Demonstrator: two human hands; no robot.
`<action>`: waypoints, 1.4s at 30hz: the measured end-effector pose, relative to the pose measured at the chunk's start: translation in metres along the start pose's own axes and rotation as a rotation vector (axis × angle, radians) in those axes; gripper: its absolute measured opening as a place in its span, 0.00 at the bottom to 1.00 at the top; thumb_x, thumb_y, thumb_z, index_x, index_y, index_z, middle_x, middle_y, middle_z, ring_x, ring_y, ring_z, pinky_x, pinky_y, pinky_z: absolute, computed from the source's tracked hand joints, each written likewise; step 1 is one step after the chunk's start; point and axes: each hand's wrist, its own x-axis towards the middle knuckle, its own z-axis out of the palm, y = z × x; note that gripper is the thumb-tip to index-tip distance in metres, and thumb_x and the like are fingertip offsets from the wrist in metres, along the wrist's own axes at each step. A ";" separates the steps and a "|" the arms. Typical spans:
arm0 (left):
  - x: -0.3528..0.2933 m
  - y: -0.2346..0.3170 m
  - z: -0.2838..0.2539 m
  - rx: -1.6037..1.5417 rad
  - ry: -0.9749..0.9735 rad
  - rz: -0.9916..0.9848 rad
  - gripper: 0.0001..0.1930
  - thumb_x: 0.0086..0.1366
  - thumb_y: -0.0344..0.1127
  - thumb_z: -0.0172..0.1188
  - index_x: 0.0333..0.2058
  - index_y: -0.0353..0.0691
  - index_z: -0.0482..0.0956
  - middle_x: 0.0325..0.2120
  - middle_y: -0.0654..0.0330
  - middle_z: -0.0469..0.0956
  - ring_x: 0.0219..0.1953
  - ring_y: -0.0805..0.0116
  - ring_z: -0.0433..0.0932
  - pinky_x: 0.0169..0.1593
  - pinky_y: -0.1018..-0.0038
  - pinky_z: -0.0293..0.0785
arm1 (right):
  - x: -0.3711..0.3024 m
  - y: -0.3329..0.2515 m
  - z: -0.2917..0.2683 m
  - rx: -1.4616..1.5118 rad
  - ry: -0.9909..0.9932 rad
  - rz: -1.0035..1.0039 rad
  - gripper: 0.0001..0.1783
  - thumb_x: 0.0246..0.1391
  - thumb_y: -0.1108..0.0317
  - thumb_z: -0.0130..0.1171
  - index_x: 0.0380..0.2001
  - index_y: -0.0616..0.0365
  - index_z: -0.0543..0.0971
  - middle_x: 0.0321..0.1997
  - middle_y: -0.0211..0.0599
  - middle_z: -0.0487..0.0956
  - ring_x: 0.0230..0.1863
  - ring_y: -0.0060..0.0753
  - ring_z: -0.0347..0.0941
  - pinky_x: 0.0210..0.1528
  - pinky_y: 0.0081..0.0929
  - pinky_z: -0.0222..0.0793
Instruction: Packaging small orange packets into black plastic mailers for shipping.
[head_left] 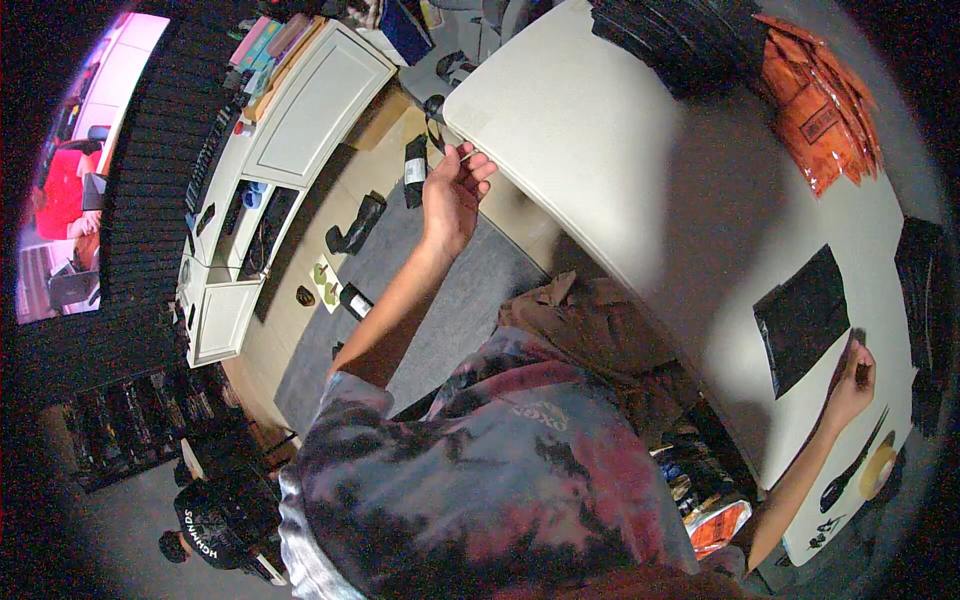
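— What are the hands doing?

— The left hand (455, 190) is raised beside the corner of the long white folding table (600, 180), fingers pinched on a thin pale band (466, 153). The right hand (853, 383) rests on the tabletop, fingers curled on a narrow dark strip (848, 352).

— Anything nearby?

— A flat black square pouch (800, 315) lies just beside the right hand; orange foil packets (820, 105) sit well apart at the far end.

The person wears a short-sleeved tie-dye T-shirt (480, 470) in mottled grey, black and dusky pink-red, with a small pale printed mark on the chest. Both forearms are bare below the sleeves. The left hand (452, 190) and right hand (855, 380) wear no gloves.
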 end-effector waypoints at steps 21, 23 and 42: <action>0.004 -0.010 -0.022 0.054 -0.015 0.101 0.10 0.74 0.38 0.49 0.44 0.39 0.73 0.37 0.57 0.81 0.41 0.63 0.83 0.35 0.74 0.69 | 0.002 0.000 -0.004 -0.128 -0.003 -0.098 0.12 0.61 0.64 0.65 0.37 0.64 0.82 0.38 0.31 0.82 0.40 0.24 0.74 0.51 0.24 0.69; 0.011 -0.017 -0.046 0.064 -0.007 0.101 0.11 0.73 0.39 0.50 0.43 0.39 0.73 0.37 0.57 0.81 0.41 0.63 0.83 0.34 0.74 0.68 | 0.003 0.010 -0.006 -0.087 -0.006 -0.094 0.12 0.60 0.64 0.65 0.37 0.64 0.82 0.38 0.32 0.82 0.41 0.24 0.74 0.51 0.24 0.69; 0.016 0.037 -0.012 0.579 -0.012 0.092 0.32 0.74 0.63 0.40 0.43 0.35 0.77 0.32 0.59 0.81 0.35 0.68 0.81 0.33 0.74 0.71 | 0.003 0.013 -0.006 -0.077 -0.008 -0.112 0.11 0.63 0.66 0.62 0.38 0.65 0.80 0.40 0.32 0.82 0.41 0.23 0.75 0.49 0.21 0.71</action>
